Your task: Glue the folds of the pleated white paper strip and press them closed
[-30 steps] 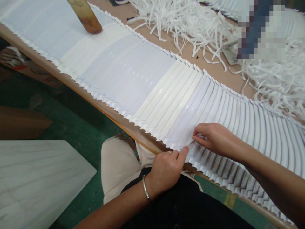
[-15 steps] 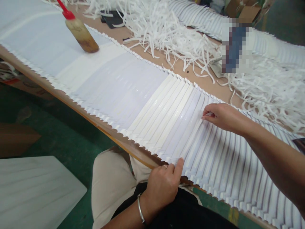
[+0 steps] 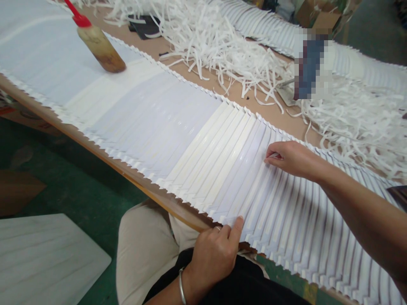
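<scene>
A long row of overlapping white and pale-lilac sheets [image 3: 152,114] lies fanned out along the table, their exposed edges forming narrow bands. My right hand [image 3: 281,156] is closed in a pinch over the middle of the row, with a bit of a thin white strip [image 3: 276,155] showing between the fingers. The strip's other parts blend into the bands below. At the near edge of the row, my left hand [image 3: 219,245] rests with its index finger stretched onto the sheet ends. Its other fingers bend at the edge, and the thumb is hidden.
A squeeze bottle [image 3: 101,48] with a red nozzle and brownish liquid stands tilted on the sheets. Loose white strips [image 3: 203,38] heap along the far side of the brown table [image 3: 229,91]. A second fanned row [image 3: 254,23] lies behind. A pale board [image 3: 47,258] is at lower left.
The view has shifted slightly, so the bottle and sheets sit a little further left. Both hands keep nearly the same places on the row, the right still pinching.
</scene>
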### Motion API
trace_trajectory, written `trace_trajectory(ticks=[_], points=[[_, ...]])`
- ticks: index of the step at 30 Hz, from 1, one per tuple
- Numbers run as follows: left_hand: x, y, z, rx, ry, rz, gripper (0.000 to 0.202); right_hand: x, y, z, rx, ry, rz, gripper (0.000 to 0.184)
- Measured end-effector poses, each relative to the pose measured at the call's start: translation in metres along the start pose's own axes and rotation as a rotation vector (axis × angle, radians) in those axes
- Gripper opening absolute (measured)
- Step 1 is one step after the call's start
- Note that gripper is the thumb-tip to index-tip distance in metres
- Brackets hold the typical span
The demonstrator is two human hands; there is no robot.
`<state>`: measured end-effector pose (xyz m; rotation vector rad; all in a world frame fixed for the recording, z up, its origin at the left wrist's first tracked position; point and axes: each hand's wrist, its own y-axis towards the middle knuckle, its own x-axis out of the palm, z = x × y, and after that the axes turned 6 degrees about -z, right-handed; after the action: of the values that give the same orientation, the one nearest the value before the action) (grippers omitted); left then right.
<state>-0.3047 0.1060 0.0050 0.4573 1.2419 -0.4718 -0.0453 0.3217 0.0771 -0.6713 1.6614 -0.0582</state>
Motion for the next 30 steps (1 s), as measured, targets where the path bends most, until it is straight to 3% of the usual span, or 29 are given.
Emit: trace_trajectory(ticks=[5,12,19,30], points=[[0.0,0.001,-0.001,0.008,0.002,0.03,0.051,0.001,0.006,0.011,0.008,-0.004,0.03,0.015],[0.004,0.0,-0.002,0.014,-0.006,0.051,0.052,-0.017,0.029,0.043,0.064,0.048,0.14,0.012],[0.004,0.002,-0.003,0.018,0.008,0.085,0.052,-0.018,0.047,0.07,0.027,0.092,0.234,0.02],[0.005,0.001,-0.004,0.017,0.022,0.121,0.053,-0.007,0.052,0.078,0.036,0.116,0.326,0.023]])
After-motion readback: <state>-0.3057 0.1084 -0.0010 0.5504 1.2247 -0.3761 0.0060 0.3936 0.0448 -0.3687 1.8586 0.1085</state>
